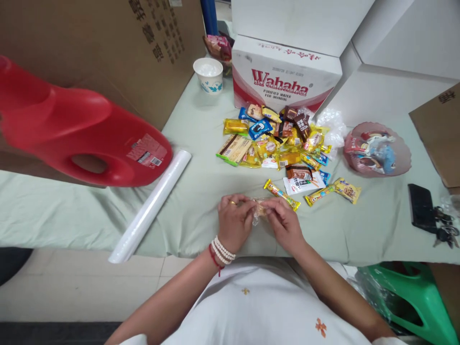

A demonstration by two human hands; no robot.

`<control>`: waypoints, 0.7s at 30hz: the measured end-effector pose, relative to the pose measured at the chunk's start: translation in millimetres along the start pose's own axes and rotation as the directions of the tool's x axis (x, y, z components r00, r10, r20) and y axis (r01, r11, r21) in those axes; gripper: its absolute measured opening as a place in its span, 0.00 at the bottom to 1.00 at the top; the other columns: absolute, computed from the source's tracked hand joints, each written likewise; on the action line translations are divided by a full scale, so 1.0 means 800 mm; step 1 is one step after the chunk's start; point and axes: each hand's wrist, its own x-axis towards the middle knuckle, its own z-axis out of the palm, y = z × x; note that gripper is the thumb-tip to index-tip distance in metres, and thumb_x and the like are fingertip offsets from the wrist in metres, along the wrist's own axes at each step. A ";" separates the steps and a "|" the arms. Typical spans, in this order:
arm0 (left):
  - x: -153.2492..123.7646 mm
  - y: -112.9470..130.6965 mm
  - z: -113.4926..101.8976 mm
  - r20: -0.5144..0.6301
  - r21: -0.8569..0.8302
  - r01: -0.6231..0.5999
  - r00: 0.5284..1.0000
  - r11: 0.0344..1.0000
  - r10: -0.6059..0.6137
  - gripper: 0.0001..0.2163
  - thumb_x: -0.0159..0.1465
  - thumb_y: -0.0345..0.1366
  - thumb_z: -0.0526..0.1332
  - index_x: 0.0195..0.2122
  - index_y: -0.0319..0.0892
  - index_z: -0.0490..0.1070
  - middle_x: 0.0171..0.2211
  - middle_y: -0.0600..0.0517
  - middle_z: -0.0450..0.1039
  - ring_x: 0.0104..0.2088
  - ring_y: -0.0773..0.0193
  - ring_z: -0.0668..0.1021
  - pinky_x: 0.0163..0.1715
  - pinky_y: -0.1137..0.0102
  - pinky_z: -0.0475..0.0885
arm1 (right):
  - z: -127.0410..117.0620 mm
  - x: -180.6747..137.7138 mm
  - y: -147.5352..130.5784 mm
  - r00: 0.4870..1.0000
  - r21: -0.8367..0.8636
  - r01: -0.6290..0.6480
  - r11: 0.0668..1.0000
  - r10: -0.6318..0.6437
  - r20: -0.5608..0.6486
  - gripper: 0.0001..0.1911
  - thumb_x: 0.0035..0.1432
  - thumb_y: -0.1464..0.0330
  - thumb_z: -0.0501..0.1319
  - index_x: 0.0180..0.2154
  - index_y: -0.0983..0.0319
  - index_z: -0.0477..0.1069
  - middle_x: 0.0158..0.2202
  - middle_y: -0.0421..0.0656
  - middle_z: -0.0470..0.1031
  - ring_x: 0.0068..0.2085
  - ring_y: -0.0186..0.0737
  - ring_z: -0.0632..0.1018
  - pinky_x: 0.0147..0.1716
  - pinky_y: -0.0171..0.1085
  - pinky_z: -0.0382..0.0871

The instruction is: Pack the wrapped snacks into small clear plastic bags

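Left hand (233, 220): grip closed, pinching one side of a crinkled clear wrapper (258, 212). Right hand (285, 224): grip closed on its opposite side. Wrapper between the hands, near the front of the table (201, 201); cannot tell if touching it. Slim yellow snack packet (282, 195) just beyond; farther back, pile of wrapped snacks (268, 148) before Wahaha water carton (287, 79).

Between the fingers (247, 207), a clear wrapper (256, 215) shows tan. Just beyond, snack packets (268, 147) mix yellow, brown, blue and white. The tablecloth (201, 184) beneath is plain pale green. Left of the fingers, a handled jug (118, 143) is red. Well beyond them, the Wahaha carton (283, 86) is white with red corners and lettering; right of them, the bowl (404, 166) is translucent pink.
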 end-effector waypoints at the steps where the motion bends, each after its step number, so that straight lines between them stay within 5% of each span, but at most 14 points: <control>1: 0.002 0.001 0.003 -0.019 0.015 0.031 0.999 0.999 -0.030 0.12 0.64 0.34 0.62 0.47 0.47 0.80 0.47 0.43 0.76 0.50 0.48 0.72 0.51 0.50 0.69 | 0.001 -0.001 -0.001 0.999 -0.006 -0.013 1.000 0.013 -0.029 0.13 0.71 0.69 0.53 0.52 0.56 0.72 0.46 0.47 0.74 0.47 0.46 0.77 0.47 0.46 0.75; 5: 0.011 -0.002 0.007 0.016 0.069 0.082 0.996 0.994 -0.084 0.19 0.60 0.36 0.63 0.53 0.42 0.73 0.55 0.38 0.70 0.57 0.42 0.70 0.54 0.48 0.69 | 0.013 -0.003 -0.006 0.986 -0.123 0.157 0.980 -0.149 0.078 0.22 0.66 0.74 0.54 0.61 0.58 0.66 0.51 0.52 0.73 0.51 0.50 0.75 0.51 0.50 0.74; 10: 0.022 0.001 -0.013 0.159 0.046 0.119 0.979 0.992 -0.125 0.03 0.58 0.33 0.60 0.34 0.45 0.68 0.38 0.46 0.73 0.41 0.51 0.76 0.41 0.58 0.71 | 0.019 -0.009 -0.015 0.942 -0.276 0.288 0.917 -0.220 0.253 0.37 0.59 0.77 0.59 0.69 0.62 0.57 0.61 0.60 0.65 0.58 0.57 0.69 0.57 0.59 0.70; 13: 0.025 0.013 -0.026 0.166 -0.041 0.207 0.966 0.978 -0.197 0.05 0.60 0.37 0.58 0.29 0.47 0.61 0.27 0.53 0.69 0.29 0.58 0.72 0.31 0.64 0.66 | 0.021 -0.014 -0.020 0.947 -0.322 0.303 0.897 -0.247 0.204 0.40 0.61 0.74 0.61 0.72 0.62 0.51 0.63 0.61 0.64 0.61 0.59 0.68 0.60 0.60 0.67; 17: 0.025 0.029 -0.032 0.211 -0.211 0.279 0.949 0.937 -0.235 0.09 0.59 0.42 0.60 0.27 0.47 0.61 0.22 0.56 0.65 0.25 0.61 0.70 0.27 0.66 0.65 | 0.021 -0.017 -0.019 0.947 -0.346 0.319 0.882 -0.313 0.075 0.35 0.65 0.77 0.54 0.71 0.60 0.53 0.59 0.57 0.70 0.60 0.54 0.71 0.59 0.56 0.69; 21: 0.016 0.029 -0.037 0.417 -0.578 0.358 0.902 0.733 -0.111 0.13 0.65 0.48 0.61 0.43 0.45 0.71 0.40 0.48 0.78 0.39 0.56 0.81 0.39 0.62 0.77 | -0.002 -0.019 -0.005 0.961 -0.239 0.232 0.943 -0.261 -0.097 0.26 0.69 0.73 0.53 0.66 0.57 0.61 0.57 0.52 0.75 0.58 0.48 0.76 0.58 0.50 0.72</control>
